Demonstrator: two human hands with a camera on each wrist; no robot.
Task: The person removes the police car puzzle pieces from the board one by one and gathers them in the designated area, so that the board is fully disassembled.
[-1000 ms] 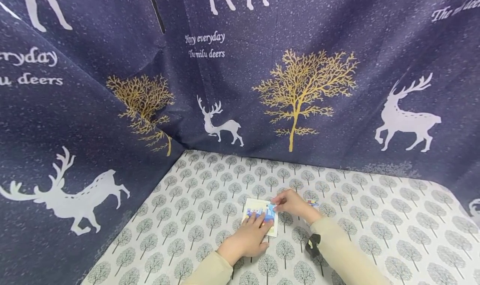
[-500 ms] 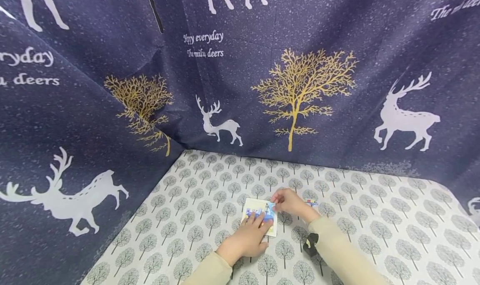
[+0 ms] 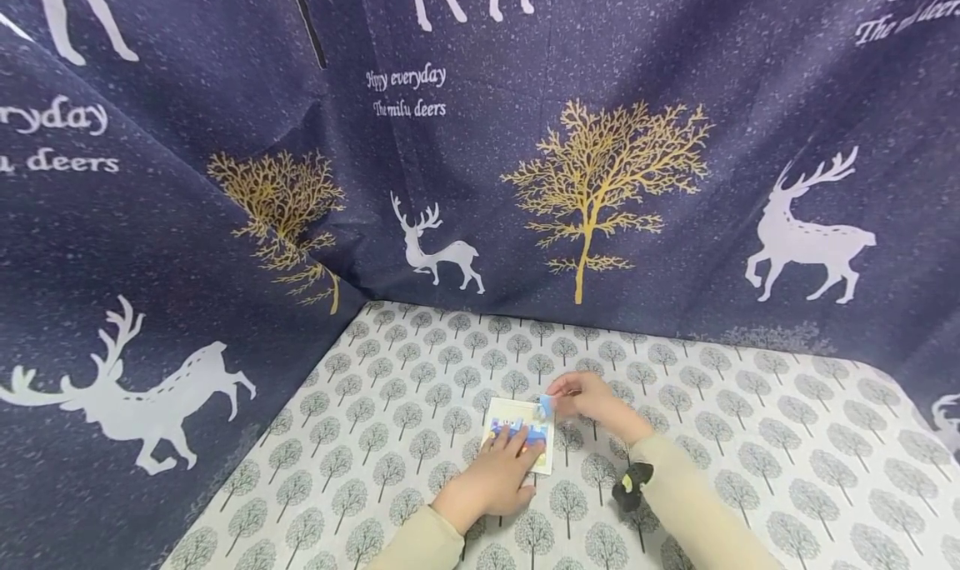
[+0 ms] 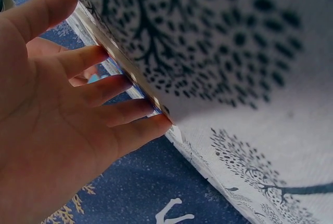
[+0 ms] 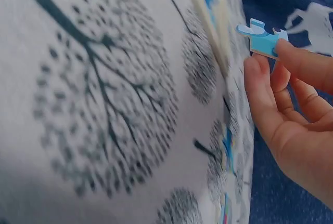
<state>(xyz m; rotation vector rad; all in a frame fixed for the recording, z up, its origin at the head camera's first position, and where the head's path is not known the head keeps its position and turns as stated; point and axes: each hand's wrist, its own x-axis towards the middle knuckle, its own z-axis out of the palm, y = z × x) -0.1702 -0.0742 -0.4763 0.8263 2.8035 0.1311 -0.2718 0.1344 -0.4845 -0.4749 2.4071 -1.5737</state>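
A small picture puzzle board point(image 3: 504, 407) with a pale frame lies on the patterned cloth in the head view. My left hand point(image 3: 501, 472) rests over its lower part, fingers spread and straight, fingertips on the picture. At the board's upper right corner, my right hand point(image 3: 588, 399) pinches a light blue puzzle piece point(image 5: 266, 42) between thumb and fingers. In the right wrist view the piece is held apart from the board, knobs and notches showing. The left fingers hide part of the picture.
The right wrist view shows more coloured puzzle pieces point(image 5: 227, 148) on the cloth, blurred and partly cut off. A black object point(image 3: 632, 487) is worn at the right wrist. Dark blue curtains point(image 3: 465, 162) with deer and trees stand behind and to the left.
My right hand has drawn slightly up and right, lifting the blue piece from the board's corner. The left hand stays in place. Coloured pieces seen beyond the right wrist are now hidden.
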